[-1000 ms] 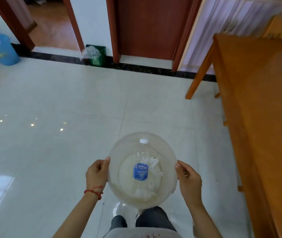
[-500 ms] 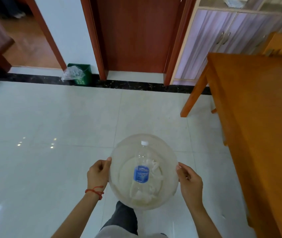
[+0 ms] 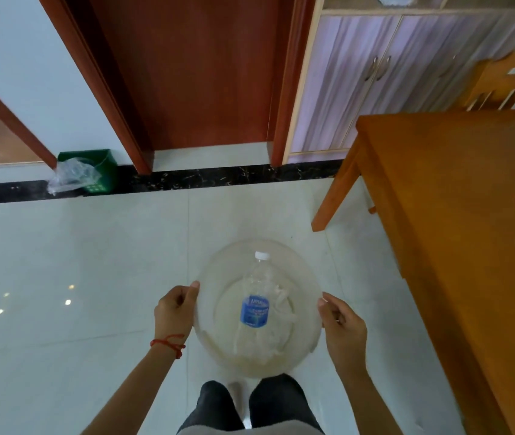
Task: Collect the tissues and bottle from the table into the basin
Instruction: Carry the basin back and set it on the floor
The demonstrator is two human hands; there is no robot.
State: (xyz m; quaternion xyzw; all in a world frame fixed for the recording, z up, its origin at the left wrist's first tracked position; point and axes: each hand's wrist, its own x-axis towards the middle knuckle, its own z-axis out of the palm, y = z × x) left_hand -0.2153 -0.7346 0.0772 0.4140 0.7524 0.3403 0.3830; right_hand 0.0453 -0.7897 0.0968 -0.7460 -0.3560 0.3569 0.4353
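Note:
I hold a clear round plastic basin (image 3: pixel 215 277) in front of me above the floor. My left hand (image 3: pixel 174 310) grips its left rim and my right hand (image 3: pixel 342 328) grips its right rim. Inside lies a clear plastic bottle (image 3: pixel 256 296) with a blue label and a white cap pointing away from me. Crumpled white tissues (image 3: pixel 276 339) lie under and beside the bottle in the basin's bottom.
An orange wooden table (image 3: pixel 469 230) stands to my right, with a wooden chair (image 3: pixel 507 80) behind it. A dark red door (image 3: pixel 193 73) and a lilac cabinet (image 3: pixel 385 73) are ahead. A green bin with a plastic bag (image 3: pixel 83 171) sits by the wall, at the left. White tiled floor lies around me.
The view has swung right and moved closer to the door and cabinet. The blue bin has left the frame. Both hands keep the same grip on the basin.

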